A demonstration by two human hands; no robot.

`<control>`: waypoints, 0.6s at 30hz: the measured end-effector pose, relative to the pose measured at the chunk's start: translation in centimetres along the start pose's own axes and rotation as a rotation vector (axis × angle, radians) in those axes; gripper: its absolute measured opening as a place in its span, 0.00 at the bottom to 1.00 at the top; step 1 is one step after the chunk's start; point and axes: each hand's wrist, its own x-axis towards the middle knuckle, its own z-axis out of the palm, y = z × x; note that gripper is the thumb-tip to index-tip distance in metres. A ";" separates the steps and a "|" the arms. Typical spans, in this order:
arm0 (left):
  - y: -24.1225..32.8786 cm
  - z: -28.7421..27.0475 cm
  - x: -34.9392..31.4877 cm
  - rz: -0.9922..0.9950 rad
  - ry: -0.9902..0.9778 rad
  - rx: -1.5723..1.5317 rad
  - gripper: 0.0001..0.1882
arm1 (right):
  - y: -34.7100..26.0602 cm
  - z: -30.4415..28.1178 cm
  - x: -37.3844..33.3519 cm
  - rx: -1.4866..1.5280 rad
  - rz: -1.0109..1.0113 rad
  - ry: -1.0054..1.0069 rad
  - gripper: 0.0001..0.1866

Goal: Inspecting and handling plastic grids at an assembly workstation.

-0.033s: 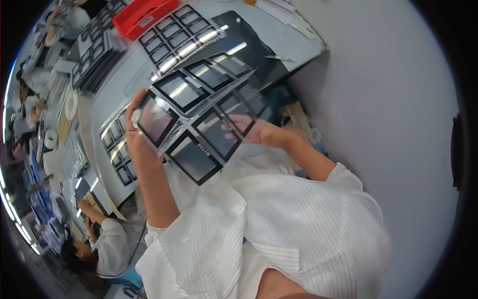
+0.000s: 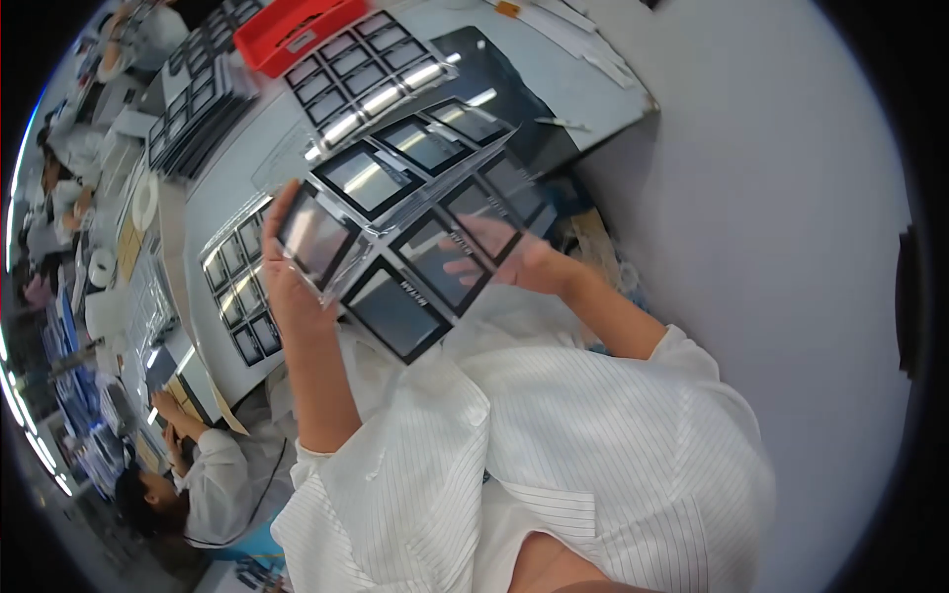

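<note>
I have the sheet [image 2: 400, 308] up in the air before my chest, tilted, clear film with dark frames [image 2: 366, 180] in rows and a shiny ridge between them; whether that is one bent sheet or two lapped, I cannot tell. My left hand [image 2: 294, 292] has its fingers closed along the left edge, though where the thumb sits is unclear. My right hand [image 2: 519, 265] shows through the film from behind, fingers parted and a little curled; I cannot tell whether they press on it.

If the right hand gives no support, the far side may sag and the film crease at that ridge. Squeezing too hard on the left could bow or mark the edge, and bare skin may leave prints on the frames. Should my grip slip, the sheet would probably drop towards my lap rather than onto the table [image 2: 222, 193]. Swung forward carelessly, its upper edge could catch the flat set [image 2: 356, 74] lying beyond, near the red tray [image 2: 262, 49].
</note>
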 end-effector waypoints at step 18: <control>-11.5 -9.0 2.2 -0.330 0.178 -1.034 0.13 | -19.9 7.4 12.6 -1.208 0.211 -0.090 0.17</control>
